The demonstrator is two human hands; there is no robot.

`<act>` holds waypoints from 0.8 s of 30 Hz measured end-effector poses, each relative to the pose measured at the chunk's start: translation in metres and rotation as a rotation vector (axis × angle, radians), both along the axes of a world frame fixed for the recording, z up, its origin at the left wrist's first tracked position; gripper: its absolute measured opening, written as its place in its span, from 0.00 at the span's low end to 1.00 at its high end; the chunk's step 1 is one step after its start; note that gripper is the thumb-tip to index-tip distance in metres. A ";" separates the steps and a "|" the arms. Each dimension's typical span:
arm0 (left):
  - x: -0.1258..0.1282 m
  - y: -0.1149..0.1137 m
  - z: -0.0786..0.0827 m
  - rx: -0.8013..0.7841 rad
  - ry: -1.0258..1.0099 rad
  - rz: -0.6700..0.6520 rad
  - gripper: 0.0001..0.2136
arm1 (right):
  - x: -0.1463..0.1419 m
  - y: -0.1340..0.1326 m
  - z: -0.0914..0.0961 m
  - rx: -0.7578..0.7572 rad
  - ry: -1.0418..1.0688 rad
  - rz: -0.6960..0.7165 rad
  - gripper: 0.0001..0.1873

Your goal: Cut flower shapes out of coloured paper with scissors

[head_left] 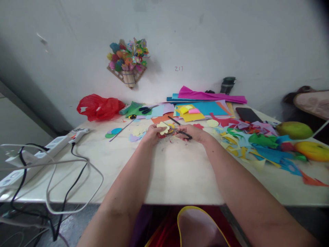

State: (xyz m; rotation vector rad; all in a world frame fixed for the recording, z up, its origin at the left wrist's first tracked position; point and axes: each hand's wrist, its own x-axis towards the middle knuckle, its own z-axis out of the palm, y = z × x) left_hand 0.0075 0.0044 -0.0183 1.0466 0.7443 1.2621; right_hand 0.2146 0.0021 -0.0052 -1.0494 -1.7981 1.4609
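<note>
My left hand (pixel 153 134) pinches a pale yellow paper flower (pixel 163 128) with a scalloped edge above the middle of the table. Close on its right, my right hand (pixel 192 133) is closed around the dark handles of a pair of scissors (pixel 184 133). The blades point left toward the flower; whether they touch the paper I cannot tell. Small paper snips lie on the table below both hands. Beside my left hand are more pale yellow paper cutouts (pixel 139 130). A red paper flower (pixel 198 126) lies just beyond my right hand.
Colourful paper scraps (pixel 257 137) and two mangoes (pixel 294 130) cover the right side, near a phone (pixel 248 115). Paper sheets (pixel 213 108) and a second pair of scissors (pixel 146 109) lie at the back. A red plastic bag (pixel 99 107), power strip (pixel 52 147) and loose cables (pixel 84 159) occupy the left.
</note>
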 end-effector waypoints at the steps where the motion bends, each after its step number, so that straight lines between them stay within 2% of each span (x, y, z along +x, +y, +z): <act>1: 0.000 0.000 0.001 -0.001 -0.001 -0.001 0.13 | 0.000 0.000 0.000 0.010 -0.008 0.000 0.10; 14: 0.001 -0.001 0.001 -0.031 -0.064 0.015 0.08 | 0.000 -0.002 0.001 0.028 -0.040 -0.018 0.11; 20: -0.001 -0.002 0.003 -0.090 0.025 -0.057 0.07 | -0.001 -0.001 0.000 0.037 -0.038 -0.019 0.12; 24: -0.001 0.001 0.000 -0.068 -0.020 -0.005 0.07 | 0.000 -0.001 0.000 0.044 -0.035 -0.016 0.11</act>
